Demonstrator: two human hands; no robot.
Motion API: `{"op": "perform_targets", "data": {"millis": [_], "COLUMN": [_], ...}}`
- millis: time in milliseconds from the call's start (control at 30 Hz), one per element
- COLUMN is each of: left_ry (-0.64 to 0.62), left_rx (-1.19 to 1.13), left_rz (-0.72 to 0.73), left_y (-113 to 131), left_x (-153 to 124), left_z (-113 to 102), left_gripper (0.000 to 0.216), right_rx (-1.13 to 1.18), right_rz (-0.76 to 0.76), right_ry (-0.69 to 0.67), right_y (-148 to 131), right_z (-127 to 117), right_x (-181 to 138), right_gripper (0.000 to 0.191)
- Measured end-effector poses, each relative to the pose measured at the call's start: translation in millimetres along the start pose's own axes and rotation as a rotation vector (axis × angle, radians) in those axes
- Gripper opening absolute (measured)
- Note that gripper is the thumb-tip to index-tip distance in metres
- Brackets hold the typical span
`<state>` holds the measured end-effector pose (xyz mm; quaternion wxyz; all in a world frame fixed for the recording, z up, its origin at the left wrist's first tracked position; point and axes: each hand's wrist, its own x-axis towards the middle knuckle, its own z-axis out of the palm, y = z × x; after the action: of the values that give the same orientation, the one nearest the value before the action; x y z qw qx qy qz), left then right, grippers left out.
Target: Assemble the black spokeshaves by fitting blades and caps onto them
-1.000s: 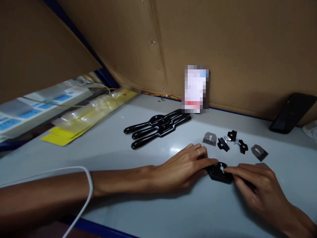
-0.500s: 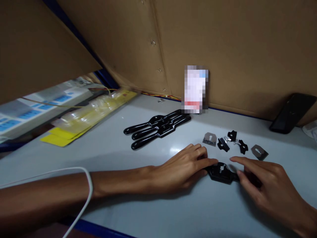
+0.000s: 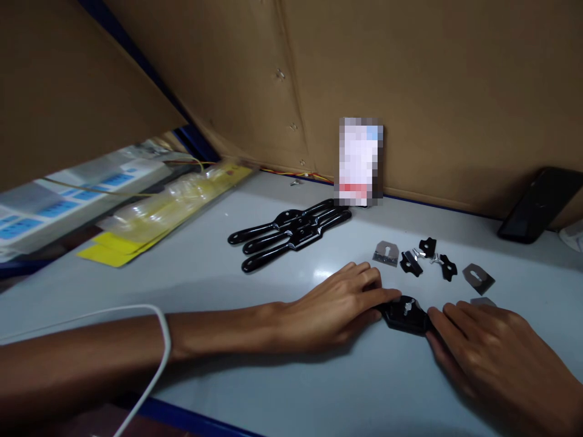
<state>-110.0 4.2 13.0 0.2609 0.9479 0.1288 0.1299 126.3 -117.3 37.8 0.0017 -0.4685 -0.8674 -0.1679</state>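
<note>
A black two-handled tool body (image 3: 405, 314) with a small silver wing screw in its middle lies on the grey table (image 3: 255, 364). My left hand (image 3: 339, 309) rests over its left handle, fingers closed down on it. My right hand (image 3: 487, 346) covers the right handle, fingers curled, tips touching the tool's middle part. Both handles are hidden under the hands. Just behind lie loose parts: two silver blades (image 3: 386, 254) (image 3: 478, 278) and three small black caps (image 3: 411, 264) (image 3: 427, 246) (image 3: 447, 267).
Three more black tool bodies (image 3: 291, 233) lie side by side at mid-table. A blurred card (image 3: 361, 161) leans on the cardboard wall (image 3: 432, 91); a dark phone (image 3: 537, 206) leans at the right. Yellow plastic-wrapped packs (image 3: 168, 206) lie left. A white cable (image 3: 155, 358) crosses my left forearm.
My right hand took its fingertips off the wing screw, lifted briefly, then settled lower over the tool's right end. My left hand and the tool stayed put.
</note>
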Motion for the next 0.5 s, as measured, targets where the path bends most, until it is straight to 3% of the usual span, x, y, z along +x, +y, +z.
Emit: {"op": "perform_targets", "data": {"millis": [500], "left_ry": [0.026], "left_rx": [0.020], "left_rz": [0.018], "left_y": [-0.9], "left_x": [-0.4], "left_z": [1.0], "left_gripper": [0.034], "right_rx": [-0.102], "right_rz": [-0.094], "right_ry": [-0.014], "right_y": [-0.4], "right_z": [2.0], "right_x": [-2.9], "right_gripper": [0.015]}}
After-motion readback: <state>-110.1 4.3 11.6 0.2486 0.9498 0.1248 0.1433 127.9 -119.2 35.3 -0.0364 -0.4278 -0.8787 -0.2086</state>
